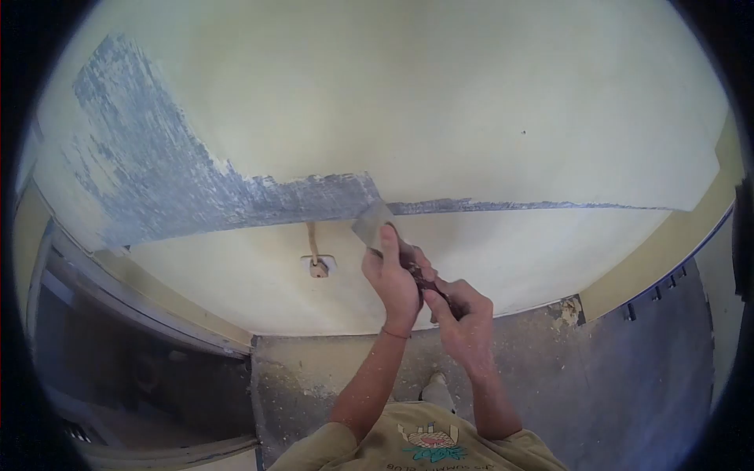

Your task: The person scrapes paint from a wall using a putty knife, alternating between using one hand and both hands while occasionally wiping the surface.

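Observation:
A wide scraper meets the lower edge of a grey scraped strip that runs across the pale painted surface. My left hand is closed round the scraper near its blade, the thumb lying along the metal. Just behind it, to the right, my right hand grips the dark handle. The grey area widens at the left and narrows to a thin line at the right.
Below the strip, a cord drops to a plug in a wall socket. A dark doorway or opening lies at the lower left. The grey floor carries pale flakes, and a shoe shows between my arms.

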`<action>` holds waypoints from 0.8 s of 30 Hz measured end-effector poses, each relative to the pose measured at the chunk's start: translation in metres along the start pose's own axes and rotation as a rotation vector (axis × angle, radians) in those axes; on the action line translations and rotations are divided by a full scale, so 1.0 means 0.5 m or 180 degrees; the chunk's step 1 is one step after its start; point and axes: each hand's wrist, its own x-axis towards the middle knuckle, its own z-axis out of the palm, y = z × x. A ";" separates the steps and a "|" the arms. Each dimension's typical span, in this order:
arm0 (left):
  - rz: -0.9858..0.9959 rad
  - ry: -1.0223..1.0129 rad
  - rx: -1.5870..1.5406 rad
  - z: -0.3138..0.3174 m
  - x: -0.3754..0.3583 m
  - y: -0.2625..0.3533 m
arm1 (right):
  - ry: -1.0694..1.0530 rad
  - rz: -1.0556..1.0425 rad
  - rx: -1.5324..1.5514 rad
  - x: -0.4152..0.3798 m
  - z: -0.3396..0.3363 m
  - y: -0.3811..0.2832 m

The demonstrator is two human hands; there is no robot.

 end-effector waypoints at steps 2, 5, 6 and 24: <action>-0.0047 0.0111 -0.0083 0.001 -0.010 -0.006 | -0.0034 0.0019 -0.0049 -0.005 -0.011 -0.008; -0.0031 0.0135 -0.0111 0.001 0.003 0.013 | -0.0102 -0.0040 0.0000 0.008 0.010 -0.019; 0.0070 0.0069 -0.0086 0.000 0.010 0.033 | -0.0145 -0.0058 -0.0015 0.010 0.011 -0.020; 0.0111 0.0101 0.0288 -0.021 0.000 0.019 | -0.0170 0.0402 0.0631 -0.010 0.027 0.010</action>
